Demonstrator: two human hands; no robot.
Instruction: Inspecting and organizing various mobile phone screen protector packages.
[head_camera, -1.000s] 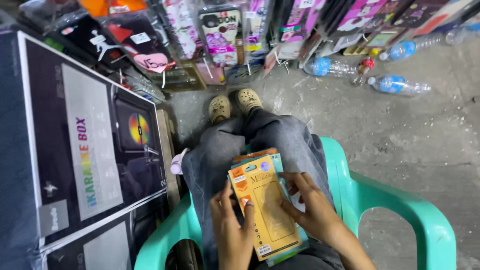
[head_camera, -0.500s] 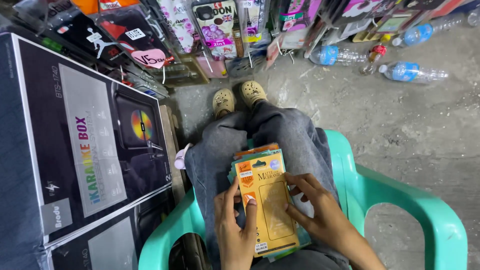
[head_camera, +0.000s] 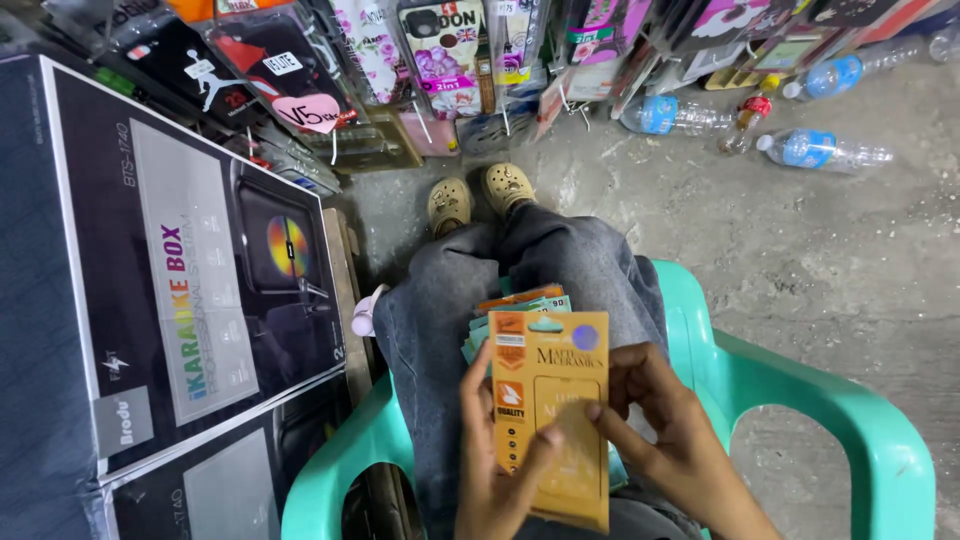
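I sit on a teal plastic chair (head_camera: 800, 400) with a stack of flat packets (head_camera: 515, 308) on my lap. My left hand (head_camera: 495, 470) grips the lower left edge of the top packet, an orange and yellow flat retail packet (head_camera: 550, 400), with the thumb across its front. My right hand (head_camera: 670, 440) holds the packet's right edge, fingers resting on its clear window. Teal and orange packets peek out behind it.
A large dark boxed speaker carton (head_camera: 170, 290) stands close on my left. Hanging phone cases and packaged goods (head_camera: 440, 50) line the far side. Several plastic bottles (head_camera: 820, 150) lie on the concrete floor (head_camera: 820, 260) at right. My feet in beige clogs (head_camera: 480, 195) rest ahead.
The top packet has been lifted closer and more upright toward the camera. My left thumb has slid onto its front, and my right fingers have moved onto the window.
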